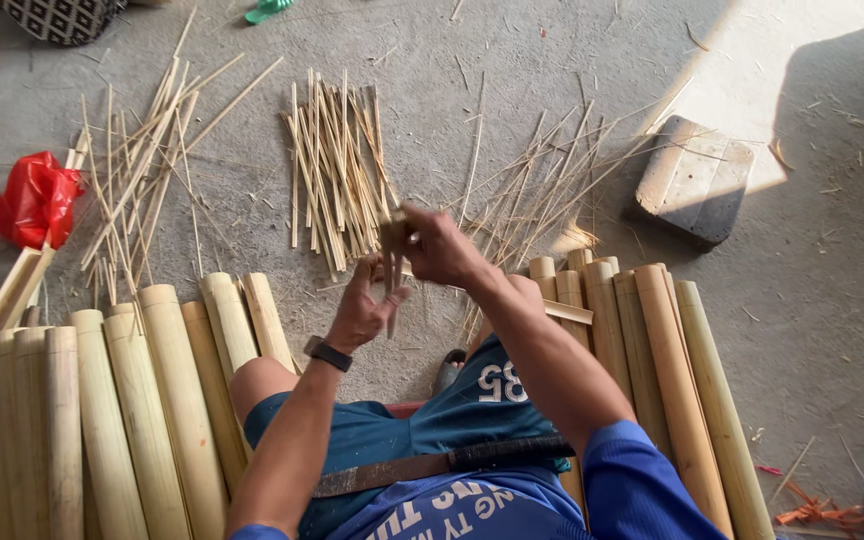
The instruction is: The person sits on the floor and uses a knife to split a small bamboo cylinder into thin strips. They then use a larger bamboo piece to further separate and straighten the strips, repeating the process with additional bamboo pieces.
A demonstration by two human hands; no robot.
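Thin bamboo splints (392,272) — light, stiff, splintery, likely best gripped mid-length — pinched upright in left hand (364,312), top clasped by right hand (439,247), above knees, between split bamboo halves (142,400) on floor (832,300).

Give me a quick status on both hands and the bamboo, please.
Left hand and right hand both gripping thin bamboo strips. Long knife rests across lap.
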